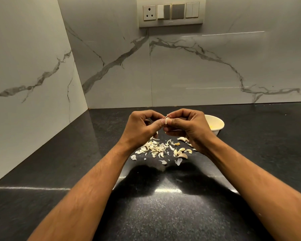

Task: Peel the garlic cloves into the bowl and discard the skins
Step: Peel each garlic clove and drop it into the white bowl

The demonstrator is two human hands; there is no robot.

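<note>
Black granite counter [59,162] against marble wall. Left to right: shed skins [154,148] heaped beneath the left hand [142,127]; both thumbs and forefingers pinch one garlic clove [166,120], right hand [189,126] opposite; several unpeeled cloves [181,152] lie below; white bowl [215,124] far right. Judged partway: skins not yet discarded. Bowl contents largely hidden by the right hand.

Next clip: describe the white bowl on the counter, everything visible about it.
The white bowl is small, round and glossy, like ceramic or plastic. It stands upright on the black speckled counter, behind the right hand, which hides its left part. Something pale yellow lies inside; what it is cannot be told. Nothing visibly touches it.
</note>
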